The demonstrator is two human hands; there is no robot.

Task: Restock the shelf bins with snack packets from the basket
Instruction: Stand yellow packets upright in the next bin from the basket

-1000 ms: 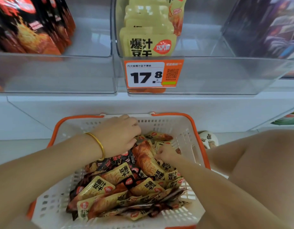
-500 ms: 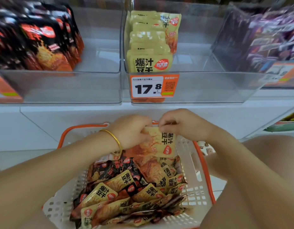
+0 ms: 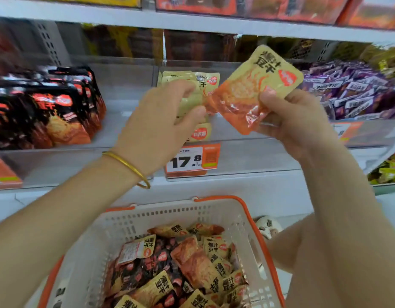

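A yellow and orange snack packet [image 3: 247, 94] is held up in front of the middle clear shelf bin [image 3: 247, 156]. My right hand [image 3: 296, 121] grips its lower right side, thumb on the front. My left hand [image 3: 161, 123] pinches its lower left corner between thumb and fingers. Behind my left hand stands a row of matching yellow packets [image 3: 208, 80] in that bin, above a 17.8 price tag [image 3: 193, 160]. Below, the white basket with orange rim [image 3: 243, 221] holds several yellow and black packets [image 3: 192, 270].
The left bin holds black packets [image 3: 59, 112], the right bin purple ones [image 3: 351, 92]. An upper shelf [image 3: 192, 21] carries orange boxes. My bare knee [image 3: 325, 252] is right of the basket, with a white shoe [image 3: 267, 227] beside it.
Both hands have lifted one yellow packet out of the basket and raised it to the level of the middle bin. The view has tilted upward toward the shelves.
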